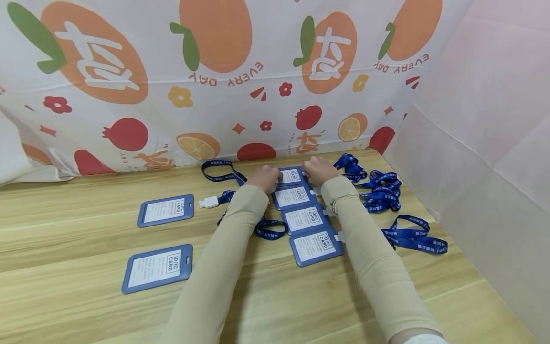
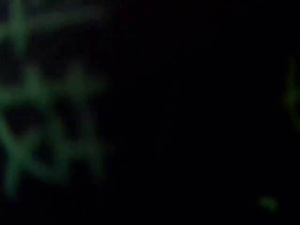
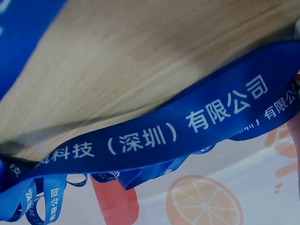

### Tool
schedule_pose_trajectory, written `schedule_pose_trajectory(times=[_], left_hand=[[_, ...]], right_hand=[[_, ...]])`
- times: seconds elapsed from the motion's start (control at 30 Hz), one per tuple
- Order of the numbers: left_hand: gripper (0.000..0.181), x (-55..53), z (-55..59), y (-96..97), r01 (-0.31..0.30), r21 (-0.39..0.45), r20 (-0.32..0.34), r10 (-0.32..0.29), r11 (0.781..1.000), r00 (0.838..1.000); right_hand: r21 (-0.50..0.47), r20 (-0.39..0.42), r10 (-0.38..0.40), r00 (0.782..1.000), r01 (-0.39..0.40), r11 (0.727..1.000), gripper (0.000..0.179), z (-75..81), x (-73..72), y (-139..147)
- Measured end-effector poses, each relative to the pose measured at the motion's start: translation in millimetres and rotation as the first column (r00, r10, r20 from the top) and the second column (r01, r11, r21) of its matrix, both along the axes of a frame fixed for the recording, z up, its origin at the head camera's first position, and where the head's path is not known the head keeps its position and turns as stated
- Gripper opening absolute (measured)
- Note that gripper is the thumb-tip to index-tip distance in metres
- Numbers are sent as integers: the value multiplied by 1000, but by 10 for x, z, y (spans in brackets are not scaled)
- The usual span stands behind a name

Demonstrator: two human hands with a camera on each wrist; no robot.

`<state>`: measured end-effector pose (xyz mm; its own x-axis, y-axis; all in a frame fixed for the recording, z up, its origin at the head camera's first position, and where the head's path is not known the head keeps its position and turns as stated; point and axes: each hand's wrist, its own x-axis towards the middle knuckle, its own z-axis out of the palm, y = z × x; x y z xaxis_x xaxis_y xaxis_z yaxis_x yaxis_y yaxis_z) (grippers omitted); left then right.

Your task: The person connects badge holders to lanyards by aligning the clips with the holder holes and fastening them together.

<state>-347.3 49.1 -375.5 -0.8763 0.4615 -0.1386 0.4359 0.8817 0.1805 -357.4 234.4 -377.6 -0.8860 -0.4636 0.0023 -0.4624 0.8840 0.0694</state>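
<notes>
In the head view my left hand grips the left edge of the farthest blue ID badge holder. At that holder's right end, beside its white clip, my right hand has its fingers curled at the edge; the fingertips are mostly hidden. Nearer me, more badge holders lie in a column, white clips on their right. Blue lanyards lie bunched to the right of the right hand. A lanyard ribbon with white lettering crosses the right wrist view. The left wrist view is nearly black, showing only blurred lettering.
Two badge holders without lanyards, one farther and one nearer, lie on the left of the wooden table. Near the left sleeve are a white connector and a blue lanyard. A fruit-print cloth hangs behind; a pale wall stands right.
</notes>
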Motion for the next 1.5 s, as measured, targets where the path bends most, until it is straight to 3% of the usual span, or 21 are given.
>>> schedule_pose_trajectory(times=[0.3, 0.5, 0.87, 1.17, 1.5], left_hand=[[32, 35, 6, -31, 3, 6, -39, -3, 1000, 999], [33, 62, -2, -32, 5, 15, -27, -4, 1000, 1000], [34, 70, -16, -35, -29, 45, 9, 29, 999, 1000], [30, 58, -23, 10, -21, 51, -8, 22, 998, 1000], [29, 38, -18, 29, -39, 23, -28, 40, 999, 999]], right_hand=[[-65, -32, -95, 995, 92, 994, 18, -61, 34, 19], [-76, -28, -124, 992, 122, 990, 17, -75, 73, 51], [-105, -40, -95, 995, 90, 990, 18, -88, 86, 72], [-128, -31, -134, 990, 129, 983, 22, -90, 104, 116], [-164, -19, -89, 996, 85, 983, 23, -81, 59, 117]])
